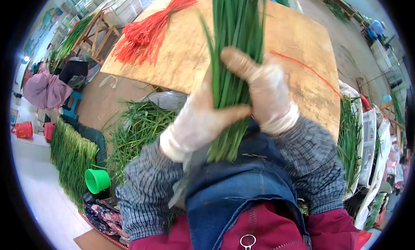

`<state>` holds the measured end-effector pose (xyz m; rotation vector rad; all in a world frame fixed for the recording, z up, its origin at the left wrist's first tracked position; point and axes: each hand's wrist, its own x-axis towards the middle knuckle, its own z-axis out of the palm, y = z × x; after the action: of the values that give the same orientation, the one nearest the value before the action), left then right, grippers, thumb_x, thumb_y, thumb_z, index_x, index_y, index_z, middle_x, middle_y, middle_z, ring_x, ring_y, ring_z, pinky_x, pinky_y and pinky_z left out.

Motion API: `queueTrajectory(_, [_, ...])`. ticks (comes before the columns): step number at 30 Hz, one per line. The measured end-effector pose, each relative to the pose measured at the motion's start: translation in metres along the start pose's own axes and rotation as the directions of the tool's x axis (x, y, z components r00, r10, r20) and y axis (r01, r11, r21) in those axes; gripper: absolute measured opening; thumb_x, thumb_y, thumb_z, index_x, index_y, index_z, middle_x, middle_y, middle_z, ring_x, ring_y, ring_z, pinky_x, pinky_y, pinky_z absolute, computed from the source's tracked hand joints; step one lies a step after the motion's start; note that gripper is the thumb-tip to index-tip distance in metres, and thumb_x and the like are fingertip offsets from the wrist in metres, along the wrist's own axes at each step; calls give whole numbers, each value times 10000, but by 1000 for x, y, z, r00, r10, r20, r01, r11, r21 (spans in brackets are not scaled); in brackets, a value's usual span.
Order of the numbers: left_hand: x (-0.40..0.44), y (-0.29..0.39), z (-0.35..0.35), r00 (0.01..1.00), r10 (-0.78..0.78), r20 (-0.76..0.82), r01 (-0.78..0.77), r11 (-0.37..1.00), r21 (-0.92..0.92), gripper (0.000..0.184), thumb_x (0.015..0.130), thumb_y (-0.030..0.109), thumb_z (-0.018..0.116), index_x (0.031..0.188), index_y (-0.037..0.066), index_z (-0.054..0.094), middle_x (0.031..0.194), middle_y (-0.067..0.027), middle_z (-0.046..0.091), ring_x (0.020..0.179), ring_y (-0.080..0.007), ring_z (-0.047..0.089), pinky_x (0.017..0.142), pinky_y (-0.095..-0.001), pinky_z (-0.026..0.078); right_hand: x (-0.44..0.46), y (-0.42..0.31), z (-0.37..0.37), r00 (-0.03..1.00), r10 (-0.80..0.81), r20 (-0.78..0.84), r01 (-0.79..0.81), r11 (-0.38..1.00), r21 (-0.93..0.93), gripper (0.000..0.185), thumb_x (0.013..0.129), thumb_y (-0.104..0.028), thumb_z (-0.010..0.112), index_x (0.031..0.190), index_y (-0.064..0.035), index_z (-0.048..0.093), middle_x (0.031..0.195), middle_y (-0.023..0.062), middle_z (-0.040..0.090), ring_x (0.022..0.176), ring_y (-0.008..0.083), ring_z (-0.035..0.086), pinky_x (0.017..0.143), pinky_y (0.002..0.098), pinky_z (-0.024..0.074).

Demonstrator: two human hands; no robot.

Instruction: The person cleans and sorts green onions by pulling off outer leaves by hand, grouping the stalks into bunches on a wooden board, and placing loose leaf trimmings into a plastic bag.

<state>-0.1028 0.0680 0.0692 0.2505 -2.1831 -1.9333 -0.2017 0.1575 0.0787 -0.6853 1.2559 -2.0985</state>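
Observation:
A thick bunch of garlic chives [237, 29] stands upright in front of me, its cut ends pointing down toward my lap. My left hand [199, 120], in a thin whitish glove, wraps around the lower part of the bunch from the left, thumb across the front. Higher up on the right side, my right hand [266, 85], gloved the same way, is closed around the bunch with its thumb over the leaves. Some fingers of both hands are hidden behind the chives. A single red tie strip [309, 68] lies on the wooden table [298, 31] right of my hands.
A heap of red tie strips [147, 34] lies at the table's left. Loose chives [138, 124] are piled below it, near a green cup [97, 181] and bundled chives [73, 155]. More chives [349, 137] fill a container on the right. A person [47, 88] sits at far left.

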Motion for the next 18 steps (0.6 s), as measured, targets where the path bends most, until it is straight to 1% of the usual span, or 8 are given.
queueTrajectory(5, [75,30,29,913,397,96,-401,916,18,781,713,43,680,1343,8,220,1103,-152,533,1031,-230,520,861,-314,445,28,-63,-35,880,-471,60,463,823,-330,327,742,-206,727,966,3,612,828,79,660,712,138,623,638,259,507])
queueTrajectory(6, [86,33,35,902,415,117,-416,909,-19,762,722,10,670,1341,17,226,1117,-153,535,1043,-234,523,860,-310,450,28,-72,-42,877,-479,39,453,796,-401,331,762,-230,713,976,3,614,862,67,650,745,126,610,665,249,494])
queueTrajectory(7, [95,29,46,915,403,23,-403,915,-28,520,731,88,730,1167,5,458,1019,-55,610,943,-149,571,811,-276,476,27,-79,-50,873,-487,15,437,768,-468,338,782,-254,699,986,2,616,896,55,641,777,113,597,692,239,481])
queueTrajectory(10, [114,25,58,912,386,142,-387,922,-19,613,734,62,706,1246,24,371,1075,-96,582,1001,-190,550,842,-292,464,31,-86,-73,797,-599,76,521,620,-586,332,727,-191,735,961,5,602,822,88,659,718,153,629,641,272,513])
queueTrajectory(12, [124,17,62,894,397,210,-417,907,59,769,727,15,671,1351,42,222,1126,-165,542,1067,-253,522,870,-311,450,29,-73,-88,825,-565,12,467,670,-578,402,718,-198,741,1000,29,566,879,108,651,770,175,627,685,278,515])
queueTrajectory(13, [135,-4,70,882,418,218,-403,908,-112,765,736,30,667,1358,63,223,1122,-184,550,1068,-271,531,881,-328,449,30,-60,-98,829,-559,-11,458,691,-559,425,723,-202,738,1021,39,554,914,112,646,799,180,623,710,276,512])
queueTrajectory(15, [145,-25,80,883,429,188,-433,901,-21,758,754,58,652,1368,76,208,1107,-194,555,1047,-301,545,880,-350,452,36,-44,-108,837,-529,-143,447,810,-379,474,734,-212,737,1068,51,526,994,116,627,873,191,606,782,278,490])
queueTrajectory(18, [174,-6,89,808,502,309,-546,835,70,615,751,124,648,1282,44,348,1061,-201,582,991,-310,574,845,-346,467,45,-74,-130,842,-529,-105,397,740,-543,406,772,-241,697,1022,48,559,934,121,645,810,196,621,732,279,505])
